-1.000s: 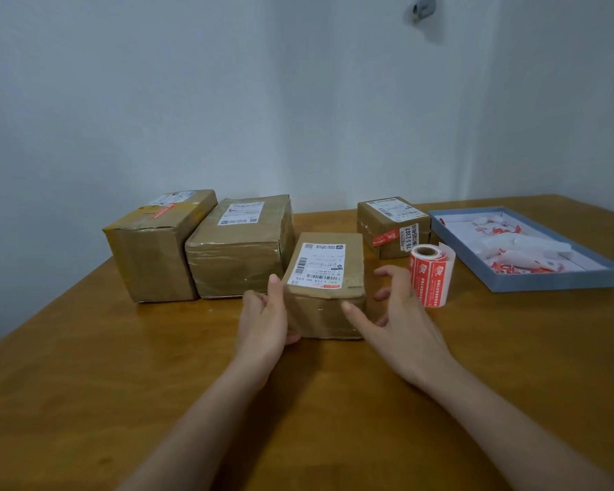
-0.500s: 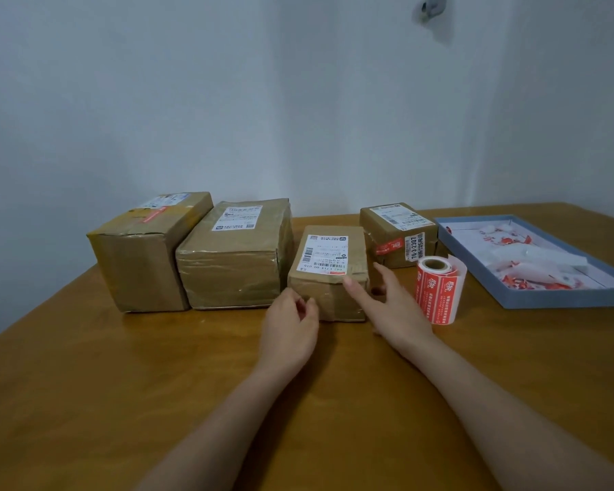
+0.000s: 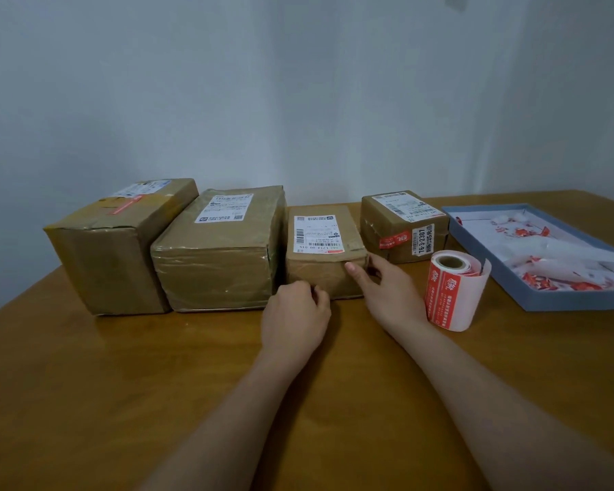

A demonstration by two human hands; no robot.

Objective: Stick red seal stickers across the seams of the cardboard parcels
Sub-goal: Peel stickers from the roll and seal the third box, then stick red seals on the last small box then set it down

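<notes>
Four brown cardboard parcels stand in a row. The large left parcel (image 3: 117,242) carries a red seal sticker on its top seam. Beside it is a taped parcel (image 3: 220,246), then a small parcel (image 3: 319,242) with a white label. The far right parcel (image 3: 401,225) has a red seal on its front edge. My left hand (image 3: 295,320) is curled, holding nothing, its knuckles against the small parcel's front face. My right hand (image 3: 387,295) holds that parcel's front right corner, thumb on the front and fingers round the side. A roll of red seal stickers (image 3: 451,292) stands just right of my right hand.
A shallow blue tray (image 3: 511,292) with white backing paper and red scraps lies at the right of the wooden table (image 3: 121,402). A pale wall rises close behind the parcels.
The small parcel has slid away from me into line with the others. My left hand left its side and curled up in front of it. My right hand closed onto its right corner.
</notes>
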